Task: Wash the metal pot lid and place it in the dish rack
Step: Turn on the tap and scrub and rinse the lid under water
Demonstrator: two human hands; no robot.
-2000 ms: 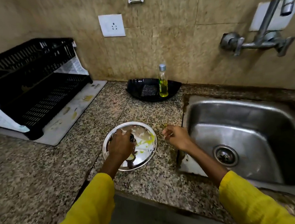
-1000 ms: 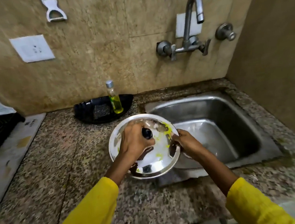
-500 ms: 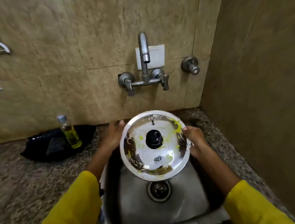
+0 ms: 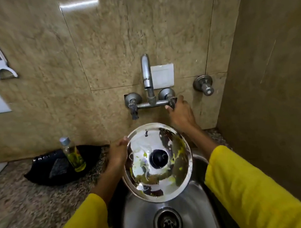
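A person in yellow sleeves stands at a kitchen sink (image 4: 197, 217), both arms stretched forward over the steel basin. The left hand (image 4: 117, 154) grips the left rim of a metal pot lid (image 4: 159, 182), thumb hooked over the edge near the top and the fingers hidden behind it. The lid is held in the air above the basin, tilted so its top face looks up at the camera, the black knob (image 4: 158, 158) near its centre. Yellow-green smears and pale residue streak the shiny surface, most thickly on the right half.

The right arm reaches past the lid's upper right rim to the wall. The right hand (image 4: 179, 112) is closed around the right-hand handle (image 4: 172, 101) of the wall-mounted tap (image 4: 147, 77), knuckles toward the camera and fingertips wrapped over the lever. No water shows at the spout, which hangs above the lid's far edge.

On the speckled stone bench (image 4: 26, 201) to the left sits a black tray (image 4: 42, 170) holding a dark scrub pad (image 4: 59, 167) and a small clear bottle (image 4: 73, 155) of yellow liquid, standing upright. The drain (image 4: 167, 223) lies directly below the lid.
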